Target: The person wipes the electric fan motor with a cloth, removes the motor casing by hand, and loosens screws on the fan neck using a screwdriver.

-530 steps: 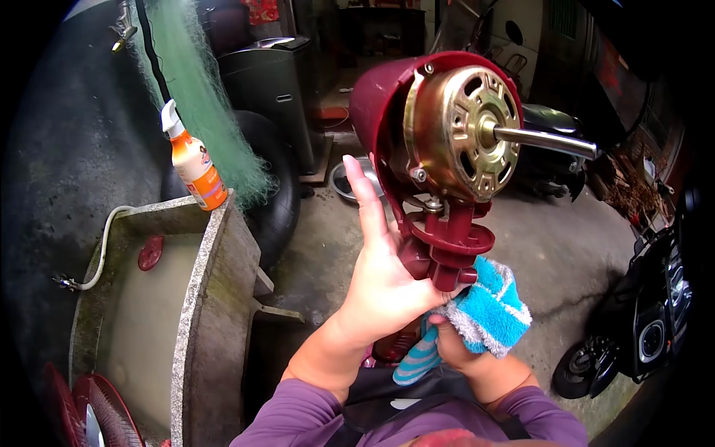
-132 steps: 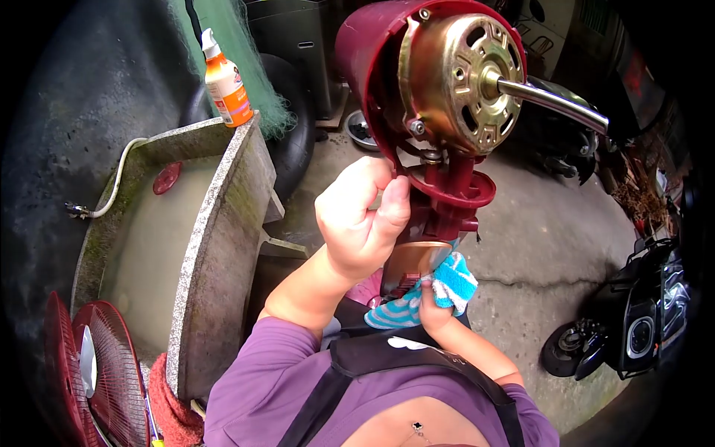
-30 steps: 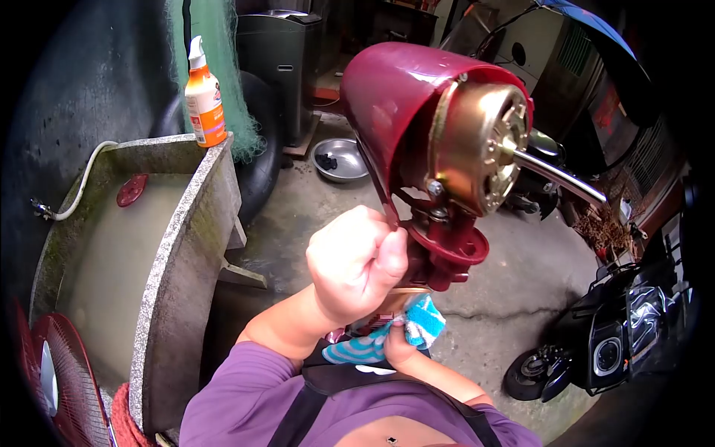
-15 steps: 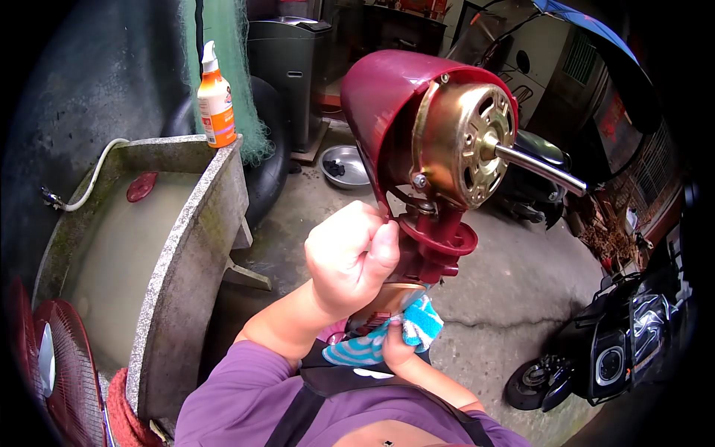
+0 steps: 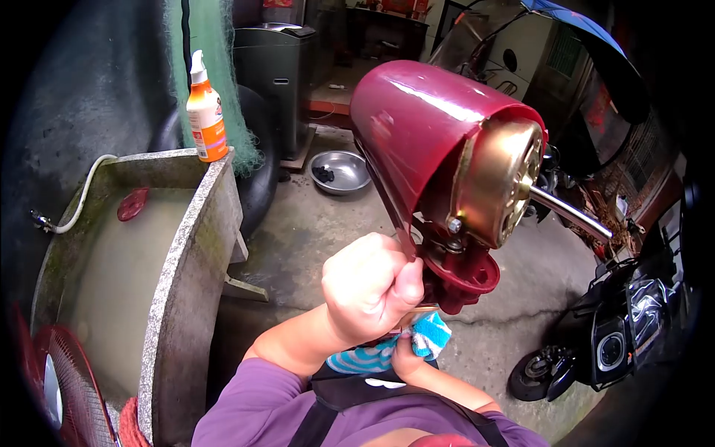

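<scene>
An electric fan's motor head, without blades, fills the middle right of the head view. Its glossy maroon housing (image 5: 428,123) surrounds a brass-coloured motor (image 5: 500,186), whose bare metal shaft (image 5: 573,211) points right. My left hand (image 5: 369,287) is closed with thumb and fingers on the housing's lower edge. Below it, my right hand (image 5: 407,356) grips a blue-and-white striped cloth (image 5: 432,335) close to my body, beneath the fan's maroon neck (image 5: 460,287). Part of the cloth and of the fan's stand is hidden behind my left arm.
At left stands a concrete basin (image 5: 182,298) of cloudy water, with an orange-and-white spray bottle (image 5: 205,119) on its corner. A red fan guard (image 5: 78,387) lies at lower left. A metal bowl (image 5: 350,167) rests on the floor; a black scooter (image 5: 607,343) is parked at right.
The fan head has swung so its shaft points farther right and more of the housing's side shows. My left hand has shifted right and down in view, still on the edge.
</scene>
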### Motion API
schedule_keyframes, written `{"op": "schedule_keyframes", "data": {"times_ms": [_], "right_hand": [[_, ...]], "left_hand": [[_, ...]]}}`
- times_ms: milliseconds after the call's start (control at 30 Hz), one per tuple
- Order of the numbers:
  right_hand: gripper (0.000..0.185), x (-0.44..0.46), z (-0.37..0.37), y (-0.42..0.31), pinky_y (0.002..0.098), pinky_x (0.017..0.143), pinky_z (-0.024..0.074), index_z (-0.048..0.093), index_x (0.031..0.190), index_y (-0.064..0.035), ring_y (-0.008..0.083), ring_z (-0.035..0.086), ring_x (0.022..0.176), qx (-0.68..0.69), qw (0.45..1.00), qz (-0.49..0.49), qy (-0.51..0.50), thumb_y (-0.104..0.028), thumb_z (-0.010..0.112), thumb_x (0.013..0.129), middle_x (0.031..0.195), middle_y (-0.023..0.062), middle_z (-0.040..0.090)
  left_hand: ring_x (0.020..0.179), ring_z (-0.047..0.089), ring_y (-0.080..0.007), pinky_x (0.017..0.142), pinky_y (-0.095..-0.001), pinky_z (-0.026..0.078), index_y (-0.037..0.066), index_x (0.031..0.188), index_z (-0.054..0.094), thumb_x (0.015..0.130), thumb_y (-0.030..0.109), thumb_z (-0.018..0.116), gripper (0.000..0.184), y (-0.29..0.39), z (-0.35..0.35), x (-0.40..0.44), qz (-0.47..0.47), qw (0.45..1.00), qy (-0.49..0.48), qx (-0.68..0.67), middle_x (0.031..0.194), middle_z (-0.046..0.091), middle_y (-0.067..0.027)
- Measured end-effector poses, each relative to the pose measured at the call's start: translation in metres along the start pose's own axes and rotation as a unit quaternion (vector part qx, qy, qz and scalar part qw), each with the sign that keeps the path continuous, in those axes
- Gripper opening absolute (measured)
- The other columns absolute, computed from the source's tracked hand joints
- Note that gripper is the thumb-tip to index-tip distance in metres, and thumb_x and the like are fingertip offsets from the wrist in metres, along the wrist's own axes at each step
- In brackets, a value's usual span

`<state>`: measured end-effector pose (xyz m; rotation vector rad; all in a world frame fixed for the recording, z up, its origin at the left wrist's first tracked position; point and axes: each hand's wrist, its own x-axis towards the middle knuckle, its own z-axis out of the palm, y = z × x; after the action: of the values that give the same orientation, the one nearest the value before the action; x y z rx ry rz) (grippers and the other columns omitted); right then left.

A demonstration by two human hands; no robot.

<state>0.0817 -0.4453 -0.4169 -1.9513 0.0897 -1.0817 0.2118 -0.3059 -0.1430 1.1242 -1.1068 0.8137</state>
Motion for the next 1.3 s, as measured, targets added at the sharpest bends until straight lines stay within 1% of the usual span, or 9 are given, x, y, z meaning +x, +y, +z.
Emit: {"op": "schedule_keyframes", "data": {"times_ms": [400,833,933,967,1067,1133,1200,1233,1300], "right_hand": [[0.02,0.007,0.001,-0.009,0.0373,0.083,0.0513,0.066,0.109,-0.0019,0.0261,0.066,0.096,0.002,0.999,0.02,-0.039,-0.012,0.057,0.094,0.105,0.0109,0.069],[0.021,0.03,0.0,-0.022,0.0341,0.078,0.0533,0.069,0.101,-0.0032,0.0217,0.067,0.093,0.056,0.99,0.046,-0.12,-0.022,0.06,0.097,0.1,0.0088,0.07],[0.022,0.05,-0.023,-0.044,0.0334,0.077,0.0537,0.069,0.099,-0.0036,0.0207,0.067,0.093,0.077,0.979,0.095,-0.165,-0.024,0.06,0.097,0.098,0.0083,0.07],[0.023,0.059,-0.035,-0.055,0.0332,0.077,0.0539,0.069,0.099,-0.0037,0.0204,0.067,0.092,0.087,0.973,0.117,-0.179,-0.025,0.061,0.097,0.098,0.0081,0.07],[0.025,0.105,-0.08,-0.096,0.0324,0.075,0.0543,0.07,0.097,-0.004,0.0193,0.067,0.092,0.106,0.96,0.185,-0.181,-0.027,0.061,0.098,0.097,0.0077,0.07],[0.037,0.146,-0.109,-0.127,0.0381,0.075,0.0545,0.071,0.096,-0.0021,0.0237,0.068,0.087,0.083,0.98,0.136,-0.117,-0.038,0.065,0.093,0.093,0.009,0.07],[0.038,0.176,-0.135,-0.148,0.0389,0.083,0.054,0.07,0.099,-0.0024,0.0241,0.067,0.094,0.112,0.991,0.051,-0.061,-0.039,0.065,0.093,0.099,0.0099,0.07],[0.037,0.195,-0.144,-0.176,0.0386,0.087,0.0532,0.07,0.104,-0.0022,0.0236,0.066,0.098,0.234,0.964,0.096,-0.076,-0.038,0.065,0.094,0.103,0.0103,0.069],[0.039,0.24,-0.165,-0.212,0.0369,0.091,0.0524,0.068,0.111,-0.0019,0.0219,0.066,0.103,0.319,0.927,0.162,-0.114,-0.036,0.065,0.093,0.11,0.011,0.069]], "left_hand": [[0.056,0.058,-0.027,0.052,-0.0352,0.048,0.003,0.073,0.061,0.08,0.005,0.073,0.013,0.001,-0.004,0.003,-0.011,1.0,-0.019,0.017,0.07,0.059,-0.0102],[0.062,0.062,-0.03,0.059,-0.0331,0.051,0.0,0.074,0.058,0.092,0.009,0.065,0.021,0.001,-0.004,0.003,-0.035,0.999,-0.029,0.014,0.078,0.066,-0.017],[0.072,0.069,-0.026,0.069,-0.0342,0.053,0.0,0.072,0.06,0.097,0.025,0.059,0.035,-0.008,-0.003,0.0,-0.074,0.996,-0.023,0.039,0.081,0.071,-0.0172],[0.063,0.065,-0.0284,0.059,-0.0348,0.052,0.002,0.074,0.061,0.092,0.02,0.066,0.027,-0.017,-0.003,-0.001,-0.046,0.999,-0.018,0.015,0.078,0.068,-0.0154],[0.071,0.066,-0.0277,0.067,-0.0364,0.052,0.0,0.08,0.063,0.093,0.035,0.064,0.037,-0.005,-0.013,-0.026,-0.127,0.991,-0.026,0.013,0.085,0.069,-0.0177],[0.094,0.064,-0.0247,0.082,-0.037,0.05,-0.004,0.105,0.06,0.091,0.047,0.064,0.052,0.016,-0.013,-0.013,-0.281,0.945,-0.026,-0.167,0.109,0.065,-0.0193],[0.11,0.055,-0.0243,0.094,-0.0383,0.045,-0.001,0.13,0.033,0.088,0.054,0.066,0.077,0.032,-0.017,-0.001,-0.34,0.928,-0.012,-0.154,0.125,0.053,-0.0172],[0.118,0.051,-0.0242,0.099,-0.039,0.042,0.001,0.143,0.019,0.086,0.058,0.067,0.094,0.04,-0.019,0.006,-0.37,0.917,-0.005,-0.148,0.133,0.047,-0.0161],[0.124,0.05,-0.0248,0.097,-0.0412,0.046,0.008,0.147,0.015,0.092,0.065,0.052,0.087,0.054,-0.023,0.047,-0.522,0.842,-0.029,-0.131,0.14,0.042,-0.0138]]}}
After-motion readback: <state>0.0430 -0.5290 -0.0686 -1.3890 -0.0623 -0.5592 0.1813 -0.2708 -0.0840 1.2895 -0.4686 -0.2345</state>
